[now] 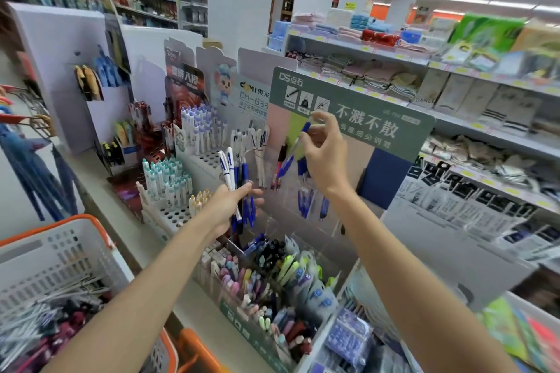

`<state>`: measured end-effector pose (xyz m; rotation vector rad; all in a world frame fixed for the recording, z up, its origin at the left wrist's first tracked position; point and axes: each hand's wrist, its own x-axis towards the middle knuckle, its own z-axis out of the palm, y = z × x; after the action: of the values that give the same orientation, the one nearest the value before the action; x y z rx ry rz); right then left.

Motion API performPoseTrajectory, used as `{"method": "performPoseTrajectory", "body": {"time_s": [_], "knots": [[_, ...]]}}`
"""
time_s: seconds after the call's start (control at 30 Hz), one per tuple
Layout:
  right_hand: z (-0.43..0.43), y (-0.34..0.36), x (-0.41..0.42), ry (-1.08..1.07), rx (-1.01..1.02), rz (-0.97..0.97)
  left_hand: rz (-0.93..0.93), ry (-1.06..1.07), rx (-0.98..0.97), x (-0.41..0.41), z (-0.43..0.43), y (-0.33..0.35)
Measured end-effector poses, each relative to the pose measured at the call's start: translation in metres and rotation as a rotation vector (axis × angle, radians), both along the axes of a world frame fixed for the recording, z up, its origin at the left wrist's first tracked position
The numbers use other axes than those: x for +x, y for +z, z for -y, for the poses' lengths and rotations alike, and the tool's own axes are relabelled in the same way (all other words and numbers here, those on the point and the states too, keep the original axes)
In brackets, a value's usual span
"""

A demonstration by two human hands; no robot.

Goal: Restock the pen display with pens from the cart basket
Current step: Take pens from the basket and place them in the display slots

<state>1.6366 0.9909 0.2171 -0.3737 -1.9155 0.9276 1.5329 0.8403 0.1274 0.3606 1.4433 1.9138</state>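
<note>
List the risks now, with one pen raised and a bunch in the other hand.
1. The left hand grips a fanned bunch of blue and white pens; one may slip into the open tray of pastel pens below.
2. The right hand only pinches the single blue pen at its fingertips, so it could swing and miss the clear plastic holder.

The cart basket (60, 251) sits left of the pen display (378, 127); shelves (394, 59) stand to its right.

2 slim bare forearms; left hand (233, 206) and right hand (325, 154) bare.
</note>
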Motion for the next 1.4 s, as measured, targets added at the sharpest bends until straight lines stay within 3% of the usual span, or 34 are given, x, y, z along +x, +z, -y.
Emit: {"method": "performPoseTrajectory", "body": {"time_s": [0.2,0.67,1.0,1.23,1.4], "knots": [[-0.029,0.010,0.027,-0.141,0.140,-0.055,-0.005,-0.084,-0.013,0.012,-0.013,0.004],[-0.034,-0.038,0.029,-0.081,0.201,0.397,-0.069,-0.238,-0.026,0.022,-0.017,0.013],[-0.035,-0.009,0.041,-0.144,0.251,0.148,-0.174,-0.205,-0.020,0.018,-0.020,0.015],[-0.017,0.002,0.032,0.038,0.094,0.348,-0.209,-0.181,0.054,0.029,-0.038,0.032],[-0.013,-0.002,0.028,0.062,0.020,0.282,-0.236,-0.194,0.086,0.032,-0.045,0.041]]}}
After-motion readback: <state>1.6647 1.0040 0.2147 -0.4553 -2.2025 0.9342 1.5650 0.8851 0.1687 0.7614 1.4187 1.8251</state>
